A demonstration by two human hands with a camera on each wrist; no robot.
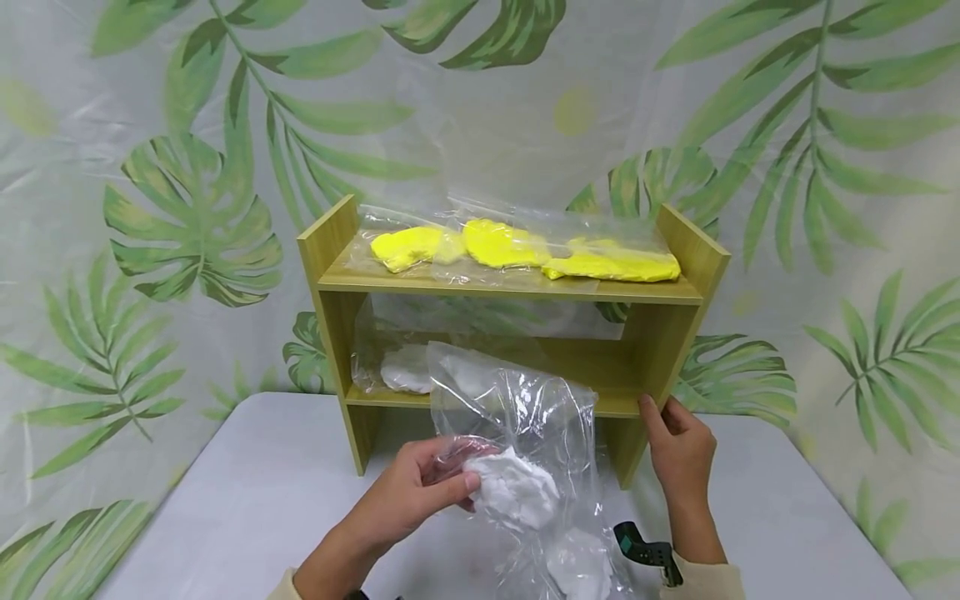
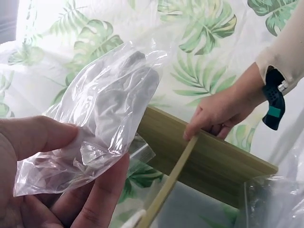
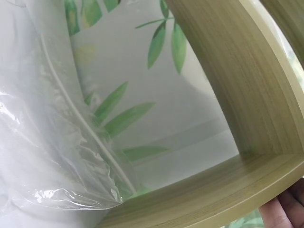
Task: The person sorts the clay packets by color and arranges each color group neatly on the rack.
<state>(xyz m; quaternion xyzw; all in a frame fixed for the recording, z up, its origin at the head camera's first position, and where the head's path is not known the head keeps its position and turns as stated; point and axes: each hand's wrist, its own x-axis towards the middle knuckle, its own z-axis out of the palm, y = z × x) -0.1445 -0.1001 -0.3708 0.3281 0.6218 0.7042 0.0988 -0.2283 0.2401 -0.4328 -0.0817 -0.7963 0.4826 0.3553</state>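
My left hand pinches a clear plastic bag with a white, clay-like lump inside, between thumb and fingers, in front of the small wooden shelf. In the left wrist view the bag is crinkled and shiny. At the shelf's right side, my right hand grips the edge where the lower board meets the side panel. The right wrist view shows only its fingers beneath the board. Another bagged white lump is low in front, partly cut off by the frame.
Three clear bags with yellow lumps lie along the top board. A bagged white lump sits at the left of the lower board, partly behind the held bag. The shelf stands on a white table before a leaf-patterned cloth.
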